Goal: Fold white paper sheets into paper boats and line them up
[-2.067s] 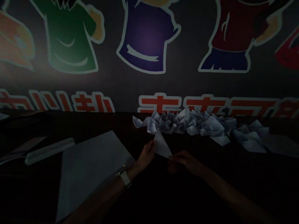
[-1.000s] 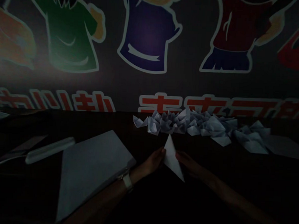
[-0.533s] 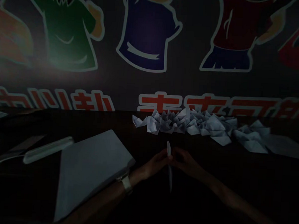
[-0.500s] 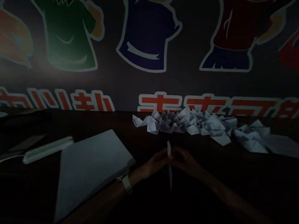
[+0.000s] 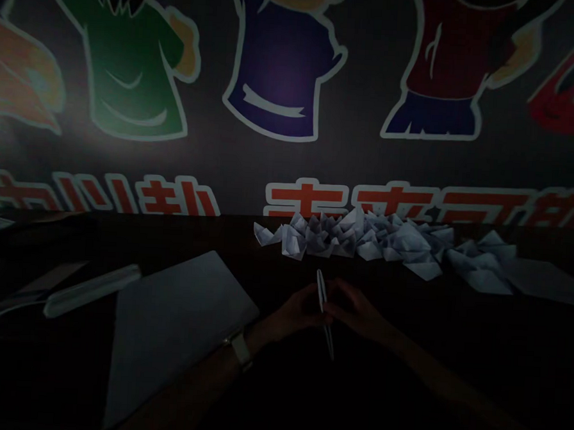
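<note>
The scene is very dark. My left hand [image 5: 297, 310], with a watch on its wrist, and my right hand [image 5: 354, 311] meet over a dark table [image 5: 453, 352]. Both pinch a folded piece of white paper [image 5: 324, 313] that stands on edge between them, so only its thin side shows. Just beyond the hands lies a heap of several folded white paper shapes [image 5: 362, 239].
A stack of blank white sheets [image 5: 175, 328] lies left of my left forearm. Further left rest a pale long flat object [image 5: 90, 289] and some dim items. A loose sheet [image 5: 543, 283] lies at the right. A wall with cartoon figures [image 5: 285, 67] rises behind the table.
The paper was held as a flat triangle facing me; both hands have closed it together and turned it edge-on. The picture has grown darker.
</note>
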### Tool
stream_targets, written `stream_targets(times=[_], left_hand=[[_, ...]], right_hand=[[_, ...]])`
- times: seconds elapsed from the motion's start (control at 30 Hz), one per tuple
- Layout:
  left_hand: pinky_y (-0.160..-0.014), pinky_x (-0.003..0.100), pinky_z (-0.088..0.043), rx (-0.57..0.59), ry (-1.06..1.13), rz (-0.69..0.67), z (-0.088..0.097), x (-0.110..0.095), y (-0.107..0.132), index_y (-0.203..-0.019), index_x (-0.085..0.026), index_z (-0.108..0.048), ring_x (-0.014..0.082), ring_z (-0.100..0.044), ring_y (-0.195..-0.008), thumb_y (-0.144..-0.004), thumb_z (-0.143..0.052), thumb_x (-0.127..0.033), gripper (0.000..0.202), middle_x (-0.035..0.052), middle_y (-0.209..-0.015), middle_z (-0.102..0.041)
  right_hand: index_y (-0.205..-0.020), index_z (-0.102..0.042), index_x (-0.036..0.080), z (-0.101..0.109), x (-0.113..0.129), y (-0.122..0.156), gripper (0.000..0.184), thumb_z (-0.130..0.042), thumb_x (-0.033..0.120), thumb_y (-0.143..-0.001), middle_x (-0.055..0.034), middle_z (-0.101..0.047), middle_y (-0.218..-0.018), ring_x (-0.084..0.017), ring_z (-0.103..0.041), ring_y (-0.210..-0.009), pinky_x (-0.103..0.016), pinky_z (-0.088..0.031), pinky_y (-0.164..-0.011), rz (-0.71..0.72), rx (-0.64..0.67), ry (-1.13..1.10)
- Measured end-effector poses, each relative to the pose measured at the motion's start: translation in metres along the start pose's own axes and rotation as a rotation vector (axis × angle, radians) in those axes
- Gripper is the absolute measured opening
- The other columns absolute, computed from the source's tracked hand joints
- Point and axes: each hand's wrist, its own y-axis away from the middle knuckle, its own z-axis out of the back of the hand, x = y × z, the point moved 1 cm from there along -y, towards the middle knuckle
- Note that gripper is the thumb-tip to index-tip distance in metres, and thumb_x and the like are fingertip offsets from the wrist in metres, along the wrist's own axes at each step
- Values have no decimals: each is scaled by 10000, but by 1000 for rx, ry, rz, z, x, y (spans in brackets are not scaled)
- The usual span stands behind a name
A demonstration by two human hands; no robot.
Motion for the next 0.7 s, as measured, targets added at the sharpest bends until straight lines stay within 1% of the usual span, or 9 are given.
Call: stream_targets(times=[0.1,0.2,0.23,0.3,0.37,0.43,0.5,0.6,0.7], left_hand=[[-859,362,-434,-28,-17,-27,3,-4,0,-1269,-201,-425,236,-508,-1052,-707,-680,-234,617,85,-1174,-540],[-967,385,-363,-111,-63,-88,8,-4,0,-1279,-193,-422,244,-456,-1143,-719,-651,-206,604,87,-1248,-511],[-993,384,-338,-137,-77,-106,10,-3,0,-1290,-194,-412,243,-432,-1172,-722,-639,-192,611,88,-1283,-487],[-1019,385,-309,-191,-96,-126,12,0,-2,-1314,-195,-385,239,-401,-1208,-742,-594,-176,609,87,-1340,-437],[-1030,390,-293,-254,-109,-120,14,3,-4,-1317,-188,-388,235,-395,-1217,-773,-543,-185,566,85,-1352,-427],[-1025,393,-299,-312,-94,-88,16,7,-6,-1303,-183,-414,233,-416,-1201,-794,-509,-196,519,82,-1329,-458],[-989,393,-341,-338,-46,-38,17,11,-8,-1294,-181,-431,235,-458,-1156,-794,-499,-190,505,86,-1295,-492],[-905,376,-412,-322,74,4,18,15,-9,-1304,-184,-422,227,-520,-1064,-768,-509,-154,544,101,-1259,-519],[-850,357,-445,-275,204,-12,18,15,-9,-1299,-198,-431,218,-545,-1009,-731,-531,-116,583,102,-1219,-544]], right_hand=[[-1010,-523,205,2,-2,1,222,-516,326,-825,-36,-625,-924,-179,-586,-858,-306,-448,-784,10,-43,50],[-1058,-536,201,4,-11,0,265,-502,294,-813,-58,-647,-960,-214,-606,-876,-357,-452,-805,-13,-135,153],[-1077,-547,197,4,-15,-1,287,-500,286,-808,-67,-652,-986,-227,-608,-898,-375,-450,-821,-28,-148,167],[-1073,-585,183,2,-23,-2,300,-492,283,-806,-82,-659,-1024,-248,-607,-939,-398,-450,-846,-62,-151,134],[-1044,-624,174,1,-30,-4,299,-479,292,-811,-86,-664,-1042,-261,-603,-969,-417,-452,-861,-98,-178,51],[-1021,-650,180,0,-35,-5,296,-489,296,-801,-75,-672,-1039,-267,-605,-973,-434,-457,-862,-129,-215,-37],[-1002,-670,187,1,-39,-6,294,-508,301,-785,-66,-681,-1021,-270,-616,-951,-435,-478,-835,-161,-253,-119],[-983,-686,189,4,-42,-6,296,-534,321,-767,-69,-688,-1006,-274,-631,-915,-425,-508,-779,-217,-313,-204],[-964,-696,207,6,-42,-6,283,-552,337,-758,-57,-688,-1012,-277,-626,-930,-432,-501,-798,-235,-333,-231]])
